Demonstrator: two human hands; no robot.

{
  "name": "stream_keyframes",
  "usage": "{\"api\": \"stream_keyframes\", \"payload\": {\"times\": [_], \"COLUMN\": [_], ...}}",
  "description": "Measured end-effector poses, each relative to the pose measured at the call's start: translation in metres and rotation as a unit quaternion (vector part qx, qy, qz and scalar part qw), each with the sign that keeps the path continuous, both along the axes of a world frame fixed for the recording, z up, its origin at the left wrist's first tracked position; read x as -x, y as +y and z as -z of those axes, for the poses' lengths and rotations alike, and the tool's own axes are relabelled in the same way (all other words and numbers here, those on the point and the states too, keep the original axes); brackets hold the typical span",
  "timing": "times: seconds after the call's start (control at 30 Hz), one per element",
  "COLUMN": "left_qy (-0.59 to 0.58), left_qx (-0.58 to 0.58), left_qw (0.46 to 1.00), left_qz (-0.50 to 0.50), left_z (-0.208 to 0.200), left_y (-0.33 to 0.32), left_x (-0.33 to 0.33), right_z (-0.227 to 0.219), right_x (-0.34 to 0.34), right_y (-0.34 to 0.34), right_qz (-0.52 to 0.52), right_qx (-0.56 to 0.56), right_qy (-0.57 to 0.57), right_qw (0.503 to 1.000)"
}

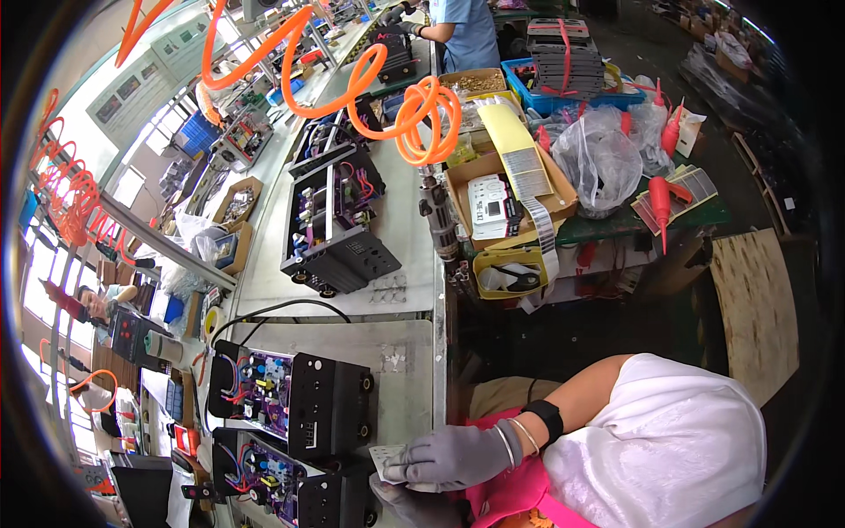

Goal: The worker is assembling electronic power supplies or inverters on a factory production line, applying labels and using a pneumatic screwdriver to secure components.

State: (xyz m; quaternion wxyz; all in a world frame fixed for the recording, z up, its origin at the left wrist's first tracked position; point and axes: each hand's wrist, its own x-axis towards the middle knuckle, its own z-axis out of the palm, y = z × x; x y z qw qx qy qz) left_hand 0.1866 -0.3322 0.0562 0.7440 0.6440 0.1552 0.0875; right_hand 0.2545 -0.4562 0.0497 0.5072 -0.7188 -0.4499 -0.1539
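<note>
bench [407, 348]: pale grey, seamed | near: two open black units [333, 400] | beyond: black chassis [352, 260] | black cable [304, 302]

bright windows [129, 187] (far left), dark floor [651, 53] opposite

At the bottom centre, the right hand [444, 459] hid part of a pale card [384, 453] and of the left hand [412, 505], which the lower edge cropped, like a black box [334, 503]. The upper edge cut off a co-worker [463, 35]; print on the upper-left poster [132, 92] was unreadably small.
</note>
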Motion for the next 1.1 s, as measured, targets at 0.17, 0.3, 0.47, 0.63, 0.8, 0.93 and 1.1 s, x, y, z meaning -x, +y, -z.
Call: {"api": "stream_keyframes", "payload": {"times": [0.17,0.3,0.47,0.63,0.8,0.93,1.1], "left_qy": [-0.022,-0.041,-0.062,-0.108,-0.105,-0.100,-0.103], "left_qx": [0.021,0.045,-0.057,-0.420,-0.303,-0.253,-0.055], "left_qw": [0.999,0.998,0.995,0.898,0.945,0.961,0.991], "left_qz": [0.018,0.012,-0.044,-0.074,-0.061,-0.050,-0.061], "left_z": [0.000,0.006,0.012,0.017,0.006,-0.004,0.006], "left_y": [-0.004,-0.006,-0.003,0.001,0.000,-0.005,0.005], "left_x": [-0.002,-0.003,0.004,0.006,0.006,0.003,0.001], "right_z": [0.004,0.003,0.001,0.000,-0.001,-0.001,0.003], "right_x": [-0.002,-0.003,-0.003,-0.003,-0.003,-0.003,-0.011], "right_y": [0.002,0.002,0.001,0.001,0.001,0.000,-0.003], "right_qz": [0.003,0.013,-0.005,-0.008,-0.009,-0.053,-0.100], "right_qx": [-0.065,-0.081,-0.105,-0.117,-0.090,-0.162,-0.118], "right_qy": [0.040,0.038,0.050,0.040,0.023,0.101,0.097], "right_qw": [0.997,0.996,0.993,0.992,0.996,0.980,0.983]}}
